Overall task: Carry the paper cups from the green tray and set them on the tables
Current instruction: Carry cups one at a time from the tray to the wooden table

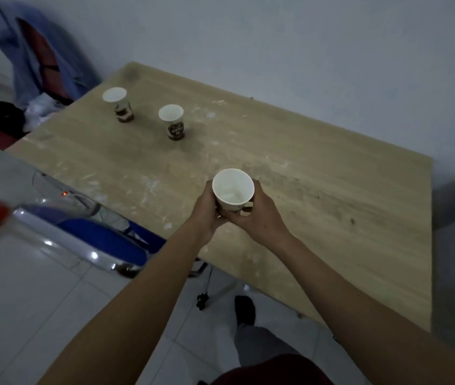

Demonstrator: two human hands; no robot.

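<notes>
Far cup and mid cup already stand on the table. Left hand and right hand both curl round a third cup, upright near the front edge; whether it touches down I cannot tell. Tray unseen, so remaining count unknown

Pretty dim light is hanging over the whole room. A plain pale wall is running behind the scuffed wooden worktop, white floor tiles are showing below, a blue seat with chrome frame is sitting just left of it, and blue cloth is hanging in the far-left corner.
</notes>
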